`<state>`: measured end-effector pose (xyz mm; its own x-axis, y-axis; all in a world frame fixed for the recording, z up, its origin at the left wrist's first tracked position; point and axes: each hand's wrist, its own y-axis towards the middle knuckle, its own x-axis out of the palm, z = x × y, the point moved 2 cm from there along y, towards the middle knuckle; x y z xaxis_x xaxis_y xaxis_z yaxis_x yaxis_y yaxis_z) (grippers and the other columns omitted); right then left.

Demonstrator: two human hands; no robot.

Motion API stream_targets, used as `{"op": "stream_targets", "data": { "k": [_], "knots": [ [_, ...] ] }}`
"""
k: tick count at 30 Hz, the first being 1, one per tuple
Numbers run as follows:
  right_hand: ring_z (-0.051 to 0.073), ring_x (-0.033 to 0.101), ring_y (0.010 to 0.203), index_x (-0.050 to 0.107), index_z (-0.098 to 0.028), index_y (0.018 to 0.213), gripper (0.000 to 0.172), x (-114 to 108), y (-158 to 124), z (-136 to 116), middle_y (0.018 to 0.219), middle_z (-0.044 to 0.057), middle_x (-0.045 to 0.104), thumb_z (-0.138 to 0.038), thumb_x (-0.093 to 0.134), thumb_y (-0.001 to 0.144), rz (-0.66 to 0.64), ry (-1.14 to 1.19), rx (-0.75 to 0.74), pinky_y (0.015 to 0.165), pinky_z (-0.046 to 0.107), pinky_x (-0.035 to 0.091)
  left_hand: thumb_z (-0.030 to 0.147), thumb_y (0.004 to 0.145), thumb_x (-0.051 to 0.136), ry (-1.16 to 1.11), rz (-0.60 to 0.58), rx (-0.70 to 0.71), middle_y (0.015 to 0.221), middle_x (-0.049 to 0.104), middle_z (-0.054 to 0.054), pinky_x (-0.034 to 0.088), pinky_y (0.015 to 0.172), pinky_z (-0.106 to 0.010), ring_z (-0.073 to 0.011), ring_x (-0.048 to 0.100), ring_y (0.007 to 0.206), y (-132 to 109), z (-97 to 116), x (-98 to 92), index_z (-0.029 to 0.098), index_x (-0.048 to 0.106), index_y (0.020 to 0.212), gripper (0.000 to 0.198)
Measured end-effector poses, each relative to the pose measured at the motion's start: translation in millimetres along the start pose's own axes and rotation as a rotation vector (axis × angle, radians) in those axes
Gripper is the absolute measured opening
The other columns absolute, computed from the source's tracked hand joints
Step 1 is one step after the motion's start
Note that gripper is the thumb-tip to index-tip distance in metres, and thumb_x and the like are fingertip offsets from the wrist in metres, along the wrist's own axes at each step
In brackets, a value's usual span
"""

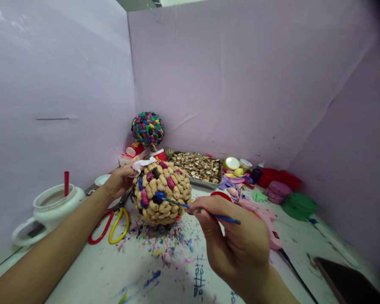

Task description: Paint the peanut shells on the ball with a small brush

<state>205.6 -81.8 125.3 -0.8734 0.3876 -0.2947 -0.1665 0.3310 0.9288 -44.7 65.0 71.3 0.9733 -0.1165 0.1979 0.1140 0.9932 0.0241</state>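
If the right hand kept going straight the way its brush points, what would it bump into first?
Most likely the tan ball. The right hand aims the brush at it, and the blue tip looks right at its surface, though one view can't prove they touch.

Between our left hand (121, 180) and our right hand (237, 236) we have a rounded ball (169, 183) covered in peanut shells, most of them plain tan, with a scattering coloured magenta, blue and black. A crumpled white tissue (144, 163) sits in our left hand, at the ball's upper left. Slanting up and leftward from our right hand's grip is a slim blue paintbrush (180, 204), its blue-coated tip at the shells facing us.
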Motion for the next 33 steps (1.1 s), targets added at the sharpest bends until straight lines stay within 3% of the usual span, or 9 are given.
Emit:
{"op": "stream_targets", "data": {
  "k": [5,18,24,33],
  "knots": [
    [0.01,0.065,0.065,0.064,-0.01,0.084,0.013,3.9,-3.3,1.1,0.072,0.005,0.071,-0.01,0.051,0.088,-0.019,-0.019,-0.015,0.06,0.019,0.052,0.016,0.054,0.063,0.01,-0.002,0.002,0.071,0.074,0.0,0.052,0.064,-0.03,-0.0239,0.065,0.072,-0.5,0.0,0.4,0.025,0.075,0.082,0.032],
    [0.011,0.066,0.066,0.063,-0.012,0.086,0.012,3.2,-3.6,-0.6,0.073,0.004,0.071,-0.01,0.051,0.088,-0.018,-0.024,-0.023,0.06,0.019,0.053,0.016,0.055,0.062,0.03,-0.01,0.021,0.068,0.073,0.0,0.051,0.063,-0.03,-0.0229,0.064,0.069,0.5,-0.3,0.7,0.025,0.074,0.084,0.032],
    [0.01,0.067,0.063,0.062,-0.016,0.087,0.013,0.8,-0.5,-0.8,0.071,0.002,0.071,-0.008,0.051,0.087,0.014,-0.024,0.0,0.059,0.019,0.056,0.018,0.055,0.064,0.028,-0.027,0.013,0.074,0.074,0.0,0.051,0.065,-0.03,-0.0256,0.066,0.079,-0.6,0.5,1.4,0.024,0.073,0.085,0.033],
    [0.011,0.067,0.058,0.062,-0.018,0.084,0.014,-5.6,1.1,2.2,0.068,0.001,0.07,-0.01,0.051,0.087,0.03,-0.096,0.042,0.054,0.021,0.055,0.017,0.056,0.061,0.07,0.014,0.019,0.066,0.071,-0.001,0.049,0.061,-0.031,-0.024,0.064,0.069,-2.7,1.5,-0.2,0.025,0.073,0.082,0.029]
  ]
}}
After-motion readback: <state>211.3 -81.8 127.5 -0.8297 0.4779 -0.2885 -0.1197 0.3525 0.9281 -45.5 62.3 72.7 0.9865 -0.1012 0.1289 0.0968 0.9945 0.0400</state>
